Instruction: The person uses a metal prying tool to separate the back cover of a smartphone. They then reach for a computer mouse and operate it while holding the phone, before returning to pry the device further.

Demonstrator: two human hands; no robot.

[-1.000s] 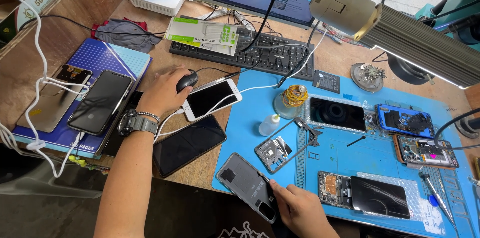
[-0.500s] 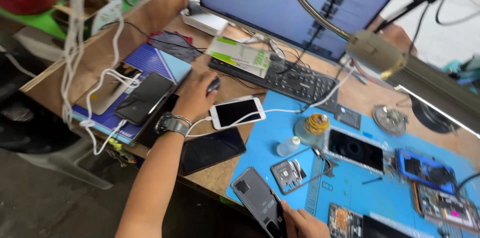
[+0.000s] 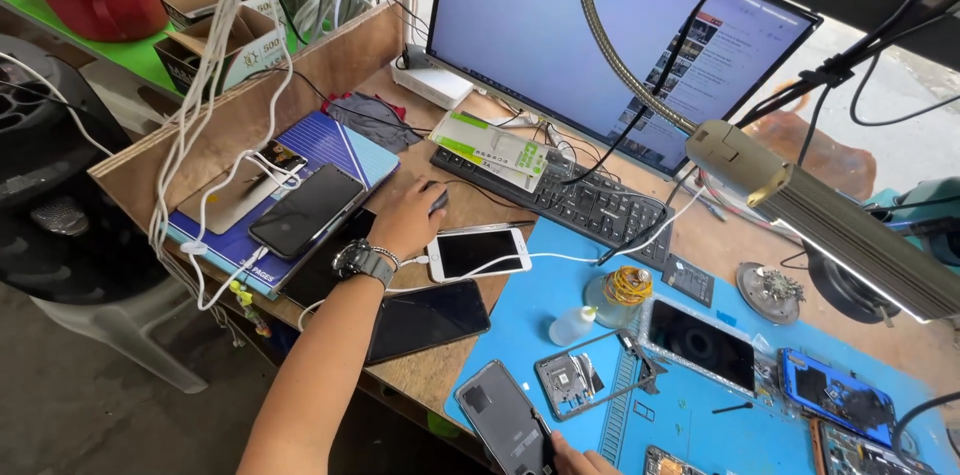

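My left hand [image 3: 402, 222], with a watch on the wrist, rests cupped over a black mouse [image 3: 439, 199] on the wooden desk, just in front of the black keyboard [image 3: 590, 205]. A white phone [image 3: 478, 252] on a white cable lies right beside that hand. Only the top of my right hand [image 3: 582, 458] shows at the bottom edge. It grips the near end of a dark grey phone [image 3: 505, 425], which lies back up on the blue mat [image 3: 700, 425].
A lit monitor [image 3: 600, 35] stands behind the keyboard. A gooseneck lamp [image 3: 820, 215] hangs over the mat. Opened phones, a small bottle [image 3: 573, 326] and a jar with yellow wire [image 3: 620, 295] lie on the mat. More phones lie on a blue folder [image 3: 330, 150] at left.
The view has swung up and left, bringing the monitor and the left shelf into sight. My left hand stays on the mouse and my right hand stays at the grey phone.
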